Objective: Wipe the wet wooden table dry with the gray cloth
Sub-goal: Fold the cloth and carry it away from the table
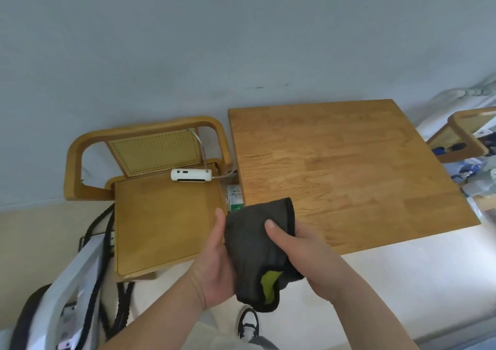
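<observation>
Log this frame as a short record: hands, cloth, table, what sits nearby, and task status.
left hand: grips the cloth's left side
right hand: grips the cloth's right side, thumb on top
cloth: gray, bunched, a yellow-green patch showing at its lower end; held in the air at the table's near left corner
table: wooden, nothing lying on it; wetness cannot be told
chair: left of the table, a white device on its seat
status: wiping not yet begun
</observation>
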Available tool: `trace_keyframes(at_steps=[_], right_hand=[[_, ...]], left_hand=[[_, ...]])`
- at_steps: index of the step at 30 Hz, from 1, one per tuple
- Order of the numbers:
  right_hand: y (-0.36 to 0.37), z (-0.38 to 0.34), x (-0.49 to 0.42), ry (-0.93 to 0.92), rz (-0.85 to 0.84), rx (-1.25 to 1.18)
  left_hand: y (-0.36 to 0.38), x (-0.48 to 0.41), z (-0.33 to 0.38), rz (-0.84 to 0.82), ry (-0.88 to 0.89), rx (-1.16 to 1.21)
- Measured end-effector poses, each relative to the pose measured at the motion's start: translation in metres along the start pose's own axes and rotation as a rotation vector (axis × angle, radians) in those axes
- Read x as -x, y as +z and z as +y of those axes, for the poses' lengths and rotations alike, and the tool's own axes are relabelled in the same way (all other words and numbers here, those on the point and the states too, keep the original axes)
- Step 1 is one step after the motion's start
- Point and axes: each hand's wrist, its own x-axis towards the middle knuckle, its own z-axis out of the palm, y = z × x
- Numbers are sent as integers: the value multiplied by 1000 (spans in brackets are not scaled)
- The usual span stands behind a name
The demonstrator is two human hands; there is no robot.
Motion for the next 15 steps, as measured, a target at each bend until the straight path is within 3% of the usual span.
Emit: trace_keyframes(at_steps=[3, 9, 11, 15], right_hand=[[-20, 17, -2, -123, 177, 362], [-42, 49, -8, -274, 329, 624], [-46, 54, -14, -224, 248, 526], [-43, 59, -25, 230, -224, 50]], left_hand=[[10, -3, -27, -29, 40, -36], [8, -3, -67, 46, 73, -60], [2, 6, -71, 75, 94, -37], [-14, 27, -74, 112, 148, 40]])
